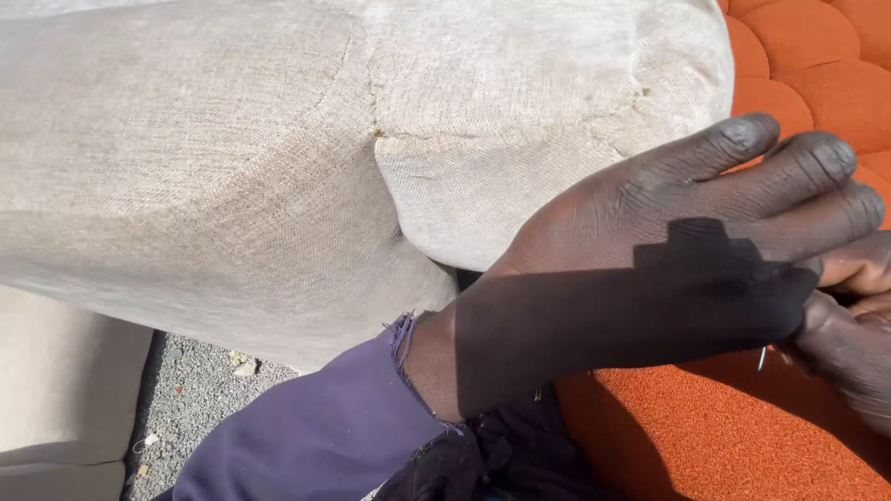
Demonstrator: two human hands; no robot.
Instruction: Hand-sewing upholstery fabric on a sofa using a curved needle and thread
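Two hands meet at the right of my view, both over the orange tufted fabric cushion point(742, 436). My left hand point(650, 269) comes in from the bottom centre out of a frayed purple sleeve point(316, 436) and lies flat, palm down, with its fingers straight and held close together, pointing right and slightly up. Its fingertips rest where the orange cushion meets the rounded beige woven upholstered arm point(371, 139), and the side of the hand touches the beige cloth. It pins nothing between its fingers that I can see.

My right hand point(849, 343) is cut off by the right edge and partly under the left one. Its fingers are curled, and just below them a thin silver needle point(763, 358) shows as a short bright sliver. The long axis of the needle runs nearly upright in the view, leaning a little to the right at the top, with its lower end toward the orange cloth. I cannot tell whether the fingers truly pinch it or which end is the tip, as most of it is hidden.

Half of the left hand lies in hard shadow. Grey gravel ground point(195, 390) shows at the lower left, between the beige arm and a pale cushion edge point(56, 399).
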